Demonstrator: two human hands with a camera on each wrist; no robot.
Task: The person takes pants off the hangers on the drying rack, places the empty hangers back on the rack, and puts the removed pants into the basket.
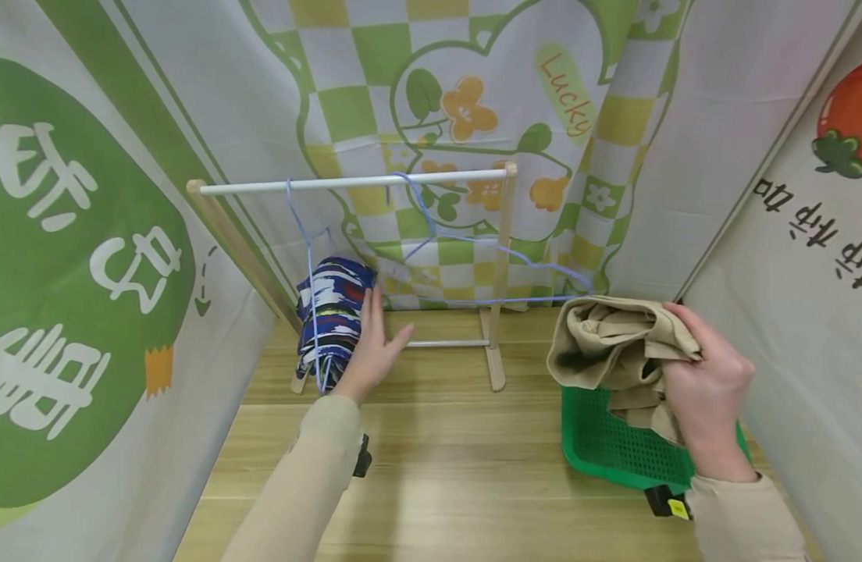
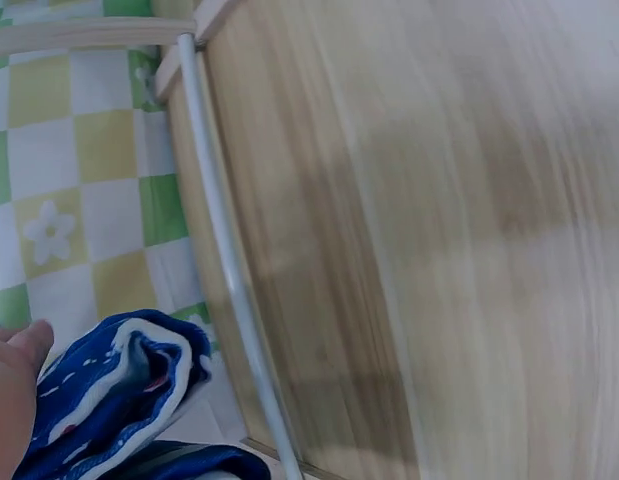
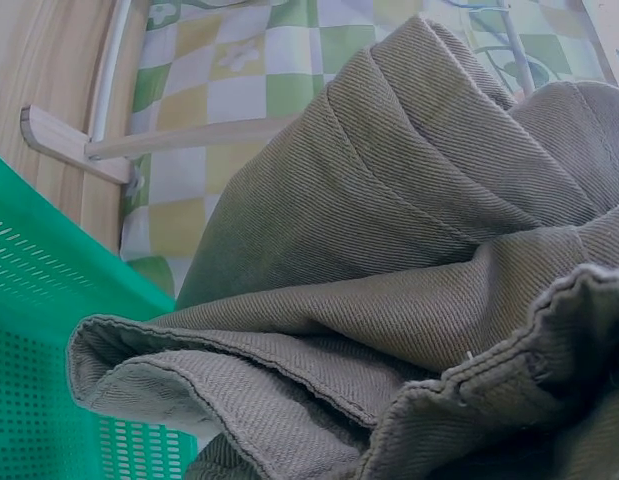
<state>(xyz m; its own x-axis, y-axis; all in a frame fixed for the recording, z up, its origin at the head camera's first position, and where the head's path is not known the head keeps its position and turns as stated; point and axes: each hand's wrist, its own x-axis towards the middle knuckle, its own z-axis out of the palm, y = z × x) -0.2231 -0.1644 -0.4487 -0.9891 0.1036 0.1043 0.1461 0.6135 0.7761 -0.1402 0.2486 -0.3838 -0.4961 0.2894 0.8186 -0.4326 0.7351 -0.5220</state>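
A blue, white and red patterned garment [image 1: 336, 300] hangs at the left purple hanger [image 1: 310, 257] on the rack; its folded edge [image 2: 119, 390] shows in the left wrist view. My left hand [image 1: 369, 359] lies along the garment's right side, fingers straight and thumb spread. My right hand [image 1: 712, 382] grips a bunched khaki cloth garment [image 1: 614, 336], perhaps trousers, above a green basket [image 1: 593, 460]. The garment's upper edge meets the right end of a second purple hanger [image 1: 501, 301], turned sideways on the rod. Khaki folds [image 3: 389, 220] fill most of the right wrist view, hiding my fingers there.
The small rack has a white top rod [image 1: 354, 183], wooden posts [image 1: 504, 242] and a lower rod [image 1: 448, 343] near the wooden surface [image 1: 431, 453]. Patterned curtains [image 1: 466, 117] hang close behind, with printed cloth walls left and right.
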